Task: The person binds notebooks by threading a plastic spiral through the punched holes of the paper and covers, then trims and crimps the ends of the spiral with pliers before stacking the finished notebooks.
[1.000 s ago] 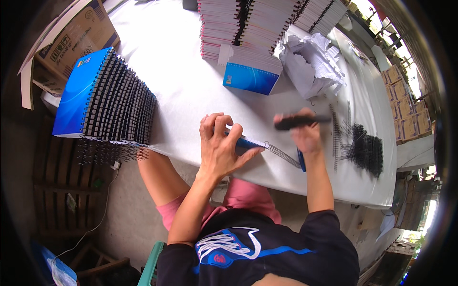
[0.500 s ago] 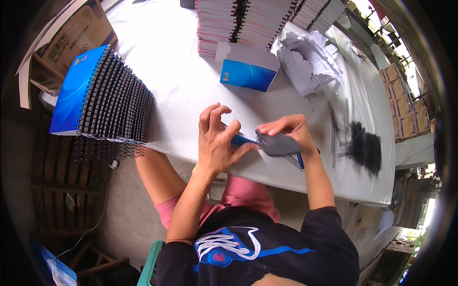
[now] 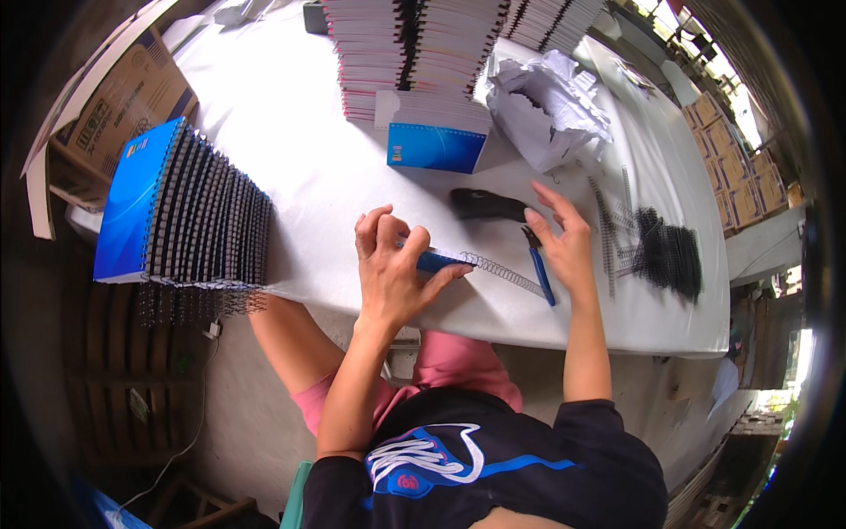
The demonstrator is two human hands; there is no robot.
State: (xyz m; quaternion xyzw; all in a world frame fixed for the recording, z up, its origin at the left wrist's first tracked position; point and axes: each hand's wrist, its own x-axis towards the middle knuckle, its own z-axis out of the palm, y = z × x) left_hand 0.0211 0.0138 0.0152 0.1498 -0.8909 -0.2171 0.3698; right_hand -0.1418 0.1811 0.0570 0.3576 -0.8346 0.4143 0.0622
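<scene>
My left hand [image 3: 393, 269] is closed around a small blue-covered notebook [image 3: 441, 261], gripping it upright by its edge. A black wire spiral [image 3: 504, 271] trails out from the notebook's end over the white tabletop. My right hand [image 3: 564, 240] is open, thumb and fingers apart, with nothing in it. Close to its thumb lies a dark grey, elongated object [image 3: 487, 204], whose kind I cannot make out. Blue-handled pliers [image 3: 541, 275] rest just left of my right wrist, their jaws beside my palm.
Spiral-bound blue notebooks [image 3: 132, 212] stand stacked at the left table edge, near a cardboard box [image 3: 123, 110]. Ahead are tall stacks of bound pages [image 3: 370, 62], a blue notebook pile [image 3: 436, 145] and crumpled white paper [image 3: 551, 106]. Loose black spirals [image 3: 667, 254] lie at right.
My right hand has let go of the dark grey object, which now lies farther forward on the table. The pliers and the spiral are uncovered. My left hand keeps its hold on the notebook.
</scene>
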